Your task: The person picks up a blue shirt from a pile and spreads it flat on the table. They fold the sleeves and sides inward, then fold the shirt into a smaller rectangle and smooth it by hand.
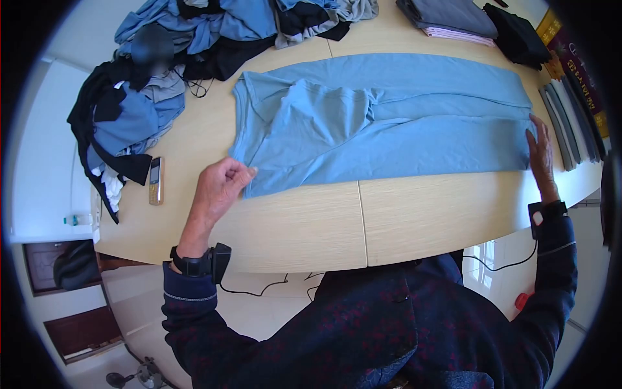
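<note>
A pair of light blue trousers (414, 149) lies spread across the table, waistband to the left and leg ends to the right, with creases around the crotch. My left hand (222, 183) is closed in a pinch on the near corner of the waistband. At the hem on the right rests my right hand (541, 154), its fingers stretched along the cloth edge and slightly apart. Both wrists wear black straps with small devices.
Rumpled blue, black and grey clothes (139, 117) are heaped at the back left, beside a mobile phone (156, 181). Folded dark grey garments (453, 19) and a black folded one (516, 39) lie at the back right. A folded stack (564, 123) sits beyond my right hand.
</note>
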Demonstrator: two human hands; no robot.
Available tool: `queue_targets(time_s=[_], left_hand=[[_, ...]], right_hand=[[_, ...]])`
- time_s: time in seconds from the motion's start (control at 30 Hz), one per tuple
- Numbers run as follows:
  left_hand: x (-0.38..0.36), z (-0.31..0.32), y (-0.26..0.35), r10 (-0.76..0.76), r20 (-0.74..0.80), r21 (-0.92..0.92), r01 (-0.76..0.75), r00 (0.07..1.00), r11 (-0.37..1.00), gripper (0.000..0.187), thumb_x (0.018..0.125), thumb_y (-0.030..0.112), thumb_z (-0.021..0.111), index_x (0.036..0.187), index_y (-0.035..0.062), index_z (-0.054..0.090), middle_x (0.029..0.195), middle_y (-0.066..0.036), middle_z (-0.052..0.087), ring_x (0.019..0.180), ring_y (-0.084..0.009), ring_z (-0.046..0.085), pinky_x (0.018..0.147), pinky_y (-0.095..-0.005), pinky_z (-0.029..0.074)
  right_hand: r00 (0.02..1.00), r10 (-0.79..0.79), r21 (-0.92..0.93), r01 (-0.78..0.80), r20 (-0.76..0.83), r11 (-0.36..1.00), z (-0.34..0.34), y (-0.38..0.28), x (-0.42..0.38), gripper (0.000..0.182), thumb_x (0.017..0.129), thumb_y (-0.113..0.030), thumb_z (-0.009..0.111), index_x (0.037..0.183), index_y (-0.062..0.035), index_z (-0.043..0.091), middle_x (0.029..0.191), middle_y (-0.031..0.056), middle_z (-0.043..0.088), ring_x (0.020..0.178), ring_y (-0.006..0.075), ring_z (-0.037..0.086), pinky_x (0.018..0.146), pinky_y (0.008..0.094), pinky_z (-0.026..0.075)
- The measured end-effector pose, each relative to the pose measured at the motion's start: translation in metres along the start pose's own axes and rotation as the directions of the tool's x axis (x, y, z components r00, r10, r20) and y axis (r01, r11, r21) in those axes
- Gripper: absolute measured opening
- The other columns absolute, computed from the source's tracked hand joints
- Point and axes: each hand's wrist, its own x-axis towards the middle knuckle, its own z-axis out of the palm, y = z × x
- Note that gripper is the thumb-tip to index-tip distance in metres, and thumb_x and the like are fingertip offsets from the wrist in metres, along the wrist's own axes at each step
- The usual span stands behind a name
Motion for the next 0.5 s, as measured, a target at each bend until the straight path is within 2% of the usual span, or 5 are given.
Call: queue_targets(time_s=[0.17, 0.23, 0.33, 0.43, 0.5], left_hand=[[-0.009, 0.01, 0.0, 0.032, -0.043, 0.197, -0.023, 0.999, 0.98, 0.04, 0.078, 0.038, 0.079, 0.077, 0.0005, 0.063, 0.068, -0.008, 0.063, 0.061, -0.0169, 0.059, 0.059, -0.032, 0.048], [-0.008, 0.011, 0.006, 0.03, -0.047, 0.239, -0.018, 0.998, 0.971, 0.04, 0.077, 0.036, 0.08, 0.075, 0.001, 0.061, 0.067, -0.009, 0.063, 0.06, -0.0182, 0.058, 0.059, -0.0333, 0.048], [-0.005, 0.017, 0.005, 0.087, -0.02, 0.254, -0.079, 0.996, 0.964, 0.036, 0.075, 0.03, 0.081, 0.074, 0.0014, 0.06, 0.066, -0.009, 0.061, 0.061, -0.0198, 0.058, 0.06, -0.0342, 0.048], [-0.002, 0.02, 0.0, 0.107, 0.004, 0.16, -0.107, 0.994, 0.981, 0.024, 0.077, 0.013, 0.078, 0.074, 0.001, 0.057, 0.064, 0.001, 0.053, 0.06, -0.0071, 0.048, 0.054, -0.0254, 0.041], [-0.001, 0.021, -0.007, 0.163, -0.034, 0.116, -0.158, 0.986, 0.981, 0.022, 0.076, 0.013, 0.077, 0.076, 0.0014, 0.059, 0.066, -0.005, 0.057, 0.061, -0.0152, 0.054, 0.059, -0.0304, 0.045]], right_hand=[[0.99, 0.028, 0.036, -0.033, 0.136, 0.999, 0.002, -0.052, -0.024, 0.042, 0.099, -0.027, 0.049, 0.136, -0.0072, 0.048, 0.138, 0.0182, 0.049, 0.129, 0.0361, 0.045, 0.109, 0.0448, 0.034], [0.994, 0.015, 0.023, -0.018, 0.108, 1.0, 0.009, -0.059, -0.033, 0.043, 0.099, -0.029, 0.048, 0.136, -0.0067, 0.048, 0.14, 0.0181, 0.046, 0.13, 0.0364, 0.043, 0.11, 0.0446, 0.033], [0.993, 0.036, 0.027, -0.039, 0.109, 0.999, 0.006, -0.07, -0.035, 0.044, 0.099, -0.03, 0.048, 0.136, -0.0062, 0.047, 0.143, 0.0177, 0.043, 0.132, 0.0362, 0.041, 0.111, 0.0442, 0.031], [0.99, 0.071, 0.027, -0.075, 0.12, 0.997, 0.002, -0.077, -0.036, 0.045, 0.099, -0.03, 0.048, 0.136, -0.0058, 0.048, 0.144, 0.0176, 0.043, 0.133, 0.036, 0.04, 0.112, 0.0441, 0.029], [0.99, 0.081, 0.024, -0.085, 0.119, 0.996, 0.002, -0.079, -0.036, 0.045, 0.099, -0.031, 0.048, 0.136, -0.0056, 0.048, 0.144, 0.0177, 0.043, 0.133, 0.036, 0.04, 0.112, 0.0442, 0.029]])
